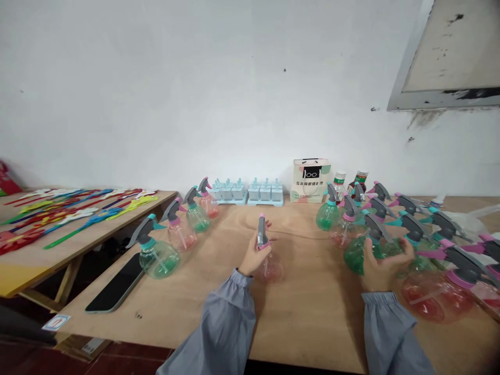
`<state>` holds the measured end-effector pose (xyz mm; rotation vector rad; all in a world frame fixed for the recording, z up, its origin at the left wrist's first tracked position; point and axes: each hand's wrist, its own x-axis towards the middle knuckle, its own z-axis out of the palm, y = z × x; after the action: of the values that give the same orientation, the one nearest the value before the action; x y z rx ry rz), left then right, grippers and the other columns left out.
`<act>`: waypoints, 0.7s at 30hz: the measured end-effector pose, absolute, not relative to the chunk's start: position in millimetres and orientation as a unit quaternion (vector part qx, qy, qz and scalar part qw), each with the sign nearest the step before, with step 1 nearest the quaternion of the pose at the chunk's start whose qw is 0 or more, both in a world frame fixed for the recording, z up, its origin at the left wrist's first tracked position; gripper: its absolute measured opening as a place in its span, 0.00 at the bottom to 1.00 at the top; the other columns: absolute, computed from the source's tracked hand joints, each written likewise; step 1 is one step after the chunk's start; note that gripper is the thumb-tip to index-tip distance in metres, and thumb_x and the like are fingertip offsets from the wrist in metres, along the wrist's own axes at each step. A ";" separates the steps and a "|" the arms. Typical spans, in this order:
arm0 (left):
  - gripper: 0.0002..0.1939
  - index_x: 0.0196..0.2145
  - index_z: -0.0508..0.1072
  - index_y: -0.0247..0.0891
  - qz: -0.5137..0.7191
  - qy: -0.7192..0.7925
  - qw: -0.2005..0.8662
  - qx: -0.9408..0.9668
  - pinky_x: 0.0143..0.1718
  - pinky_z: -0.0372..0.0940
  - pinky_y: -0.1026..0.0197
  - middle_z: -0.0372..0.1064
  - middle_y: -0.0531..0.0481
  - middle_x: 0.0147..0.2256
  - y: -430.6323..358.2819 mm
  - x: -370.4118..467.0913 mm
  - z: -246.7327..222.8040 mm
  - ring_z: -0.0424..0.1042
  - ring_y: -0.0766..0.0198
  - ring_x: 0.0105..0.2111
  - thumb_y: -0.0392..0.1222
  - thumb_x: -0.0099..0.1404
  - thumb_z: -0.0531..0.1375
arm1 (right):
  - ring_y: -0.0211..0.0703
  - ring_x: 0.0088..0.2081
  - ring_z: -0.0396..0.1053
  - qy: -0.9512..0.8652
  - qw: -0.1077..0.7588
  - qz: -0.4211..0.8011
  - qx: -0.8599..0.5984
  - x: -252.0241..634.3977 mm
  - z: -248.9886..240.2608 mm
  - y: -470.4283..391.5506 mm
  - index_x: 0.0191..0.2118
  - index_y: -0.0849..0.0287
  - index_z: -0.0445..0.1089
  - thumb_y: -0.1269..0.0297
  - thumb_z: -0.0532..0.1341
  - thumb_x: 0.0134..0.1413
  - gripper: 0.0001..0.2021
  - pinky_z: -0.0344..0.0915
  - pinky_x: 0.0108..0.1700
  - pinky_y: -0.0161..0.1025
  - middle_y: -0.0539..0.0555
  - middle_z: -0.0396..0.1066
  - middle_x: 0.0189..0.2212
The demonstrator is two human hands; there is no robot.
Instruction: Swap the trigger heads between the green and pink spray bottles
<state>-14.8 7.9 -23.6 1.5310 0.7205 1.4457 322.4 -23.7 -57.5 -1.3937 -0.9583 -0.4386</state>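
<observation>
Grey sleeves [226,328] extend forward — left hand [254,256] gripping pink sprayer [273,268].

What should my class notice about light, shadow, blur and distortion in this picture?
Head view: the wall is softly lit, without harsh glare; head view: soft shadows dim the table near the sleeves; head view: the pink bottle in the left hand looks blurred; head view: spray bottles at the right edge look stretched, probably by a wide lens.

Spray bottles [160,260] left and right on the table [308,317], phone [117,286] front left, bag [310,187] behind.
</observation>
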 end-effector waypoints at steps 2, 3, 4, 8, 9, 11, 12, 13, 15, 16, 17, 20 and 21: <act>0.34 0.59 0.66 0.42 0.573 0.275 0.488 0.598 0.38 0.70 0.56 0.69 0.39 0.56 3.7 -16.9 -17.8 0.77 0.57 0.37 0.45 0.54 0.66 | 0.69 0.54 0.64 -0.387 0.639 -0.160 -0.645 326.3 -56.0 -23.1 0.63 0.63 0.52 0.47 0.66 0.49 0.41 0.61 0.54 0.66 0.70 0.64 0.53; 0.34 0.59 0.66 0.41 0.568 0.266 0.514 0.586 0.35 0.69 0.57 0.72 0.39 0.53 1.3 -17.2 -15.3 0.77 0.58 0.34 0.46 0.54 0.65 | 0.66 0.49 0.68 -0.381 0.632 -0.147 -0.659 326.3 -55.9 -23.1 0.60 0.63 0.57 0.46 0.67 0.47 0.39 0.65 0.51 0.63 0.67 0.68 0.48; 0.34 0.58 0.67 0.40 0.562 0.255 0.539 0.573 0.33 0.69 0.58 0.73 0.39 0.51 -1.0 -17.0 -13.3 0.77 0.59 0.32 0.47 0.55 0.65 | 0.65 0.46 0.70 -0.386 0.621 -0.144 -0.666 325.0 -56.2 -23.4 0.56 0.64 0.61 0.45 0.67 0.46 0.37 0.66 0.48 0.61 0.66 0.70 0.44; 0.33 0.57 0.68 0.40 0.536 0.219 0.622 0.528 0.28 0.67 0.61 0.75 0.40 0.49 -6.2 -14.4 -11.0 0.76 0.62 0.28 0.50 0.54 0.65 | 0.59 0.42 0.69 -0.466 0.602 -0.198 -0.618 303.9 -59.9 -22.8 0.43 0.63 0.69 0.42 0.62 0.51 0.26 0.66 0.48 0.56 0.62 0.70 0.36; 0.32 0.56 0.69 0.41 0.528 0.212 0.636 0.522 0.29 0.67 0.60 0.75 0.41 0.49 -6.3 -13.5 -11.8 0.76 0.62 0.27 0.52 0.54 0.65 | 0.57 0.41 0.69 -0.490 0.604 -0.191 -0.599 294.4 -61.7 -21.5 0.42 0.62 0.68 0.43 0.61 0.53 0.24 0.66 0.47 0.55 0.61 0.70 0.35; 0.30 0.54 0.70 0.42 0.518 0.196 0.654 0.515 0.33 0.69 0.56 0.76 0.43 0.48 -5.2 -12.0 -14.5 0.76 0.60 0.28 0.55 0.56 0.63 | 0.55 0.42 0.69 -0.534 0.605 -0.150 -0.571 272.6 -66.7 -17.3 0.45 0.62 0.67 0.45 0.60 0.57 0.23 0.66 0.47 0.53 0.60 0.70 0.37; 0.28 0.52 0.72 0.43 0.516 0.189 0.659 0.514 0.36 0.69 0.54 0.76 0.43 0.46 -4.2 -11.4 -16.3 0.76 0.59 0.29 0.56 0.56 0.62 | 0.55 0.44 0.68 -0.559 0.600 -0.126 -0.559 261.5 -70.0 -14.6 0.48 0.62 0.66 0.46 0.60 0.57 0.24 0.66 0.48 0.54 0.61 0.70 0.40; 0.26 0.49 0.73 0.42 0.518 0.182 0.661 0.511 0.40 0.70 0.52 0.77 0.44 0.43 -2.9 -11.1 -18.3 0.76 0.58 0.29 0.57 0.56 0.62 | 0.56 0.47 0.68 -0.582 0.593 -0.105 -0.547 251.2 -73.9 -11.9 0.51 0.63 0.65 0.46 0.60 0.57 0.26 0.66 0.50 0.55 0.63 0.69 0.43; 0.21 0.41 0.74 0.41 0.529 0.168 0.662 0.504 0.44 0.69 0.49 0.77 0.46 0.36 0.2 -11.3 -22.2 0.75 0.59 0.27 0.57 0.55 0.63 | 0.59 0.53 0.65 -0.616 0.581 -0.076 -0.526 234.9 -82.5 -7.0 0.58 0.64 0.59 0.45 0.60 0.57 0.32 0.64 0.54 0.58 0.67 0.67 0.50; 0.19 0.37 0.73 0.40 0.535 0.160 0.661 0.502 0.46 0.68 0.48 0.77 0.48 0.33 1.7 -11.6 -23.9 0.74 0.60 0.25 0.57 0.55 0.63 | 0.60 0.56 0.64 -0.626 0.580 -0.066 -0.518 229.3 -86.7 -5.1 0.60 0.64 0.56 0.44 0.60 0.57 0.34 0.63 0.56 0.59 0.68 0.65 0.53; 0.18 0.34 0.72 0.40 0.538 0.152 0.661 0.501 0.48 0.68 0.48 0.76 0.49 0.30 3.0 -12.0 -25.3 0.72 0.62 0.23 0.56 0.54 0.64 | 0.60 0.57 0.63 -0.632 0.579 -0.055 -0.512 225.4 -90.4 -3.7 0.62 0.65 0.54 0.44 0.60 0.57 0.36 0.62 0.57 0.59 0.69 0.64 0.55; 0.17 0.32 0.71 0.39 0.528 0.139 0.665 0.510 0.50 0.66 0.46 0.75 0.50 0.28 4.3 -12.0 -26.7 0.70 0.64 0.20 0.55 0.53 0.64 | 0.59 0.58 0.63 -0.640 0.577 -0.024 -0.508 221.5 -98.2 -2.5 0.64 0.64 0.50 0.43 0.60 0.56 0.39 0.62 0.58 0.59 0.69 0.62 0.56; 0.18 0.33 0.71 0.38 0.520 0.139 0.667 0.515 0.51 0.66 0.46 0.75 0.48 0.29 3.7 -11.4 -26.3 0.72 0.63 0.22 0.55 0.52 0.64 | 0.59 0.58 0.64 -0.642 0.573 -0.016 -0.509 221.7 -99.5 -2.8 0.64 0.64 0.50 0.43 0.60 0.56 0.39 0.63 0.58 0.59 0.69 0.62 0.57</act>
<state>-11.4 3.7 -26.3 1.1620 0.3147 1.1738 221.7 -2.8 -99.5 -1.1942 -1.5038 -0.0374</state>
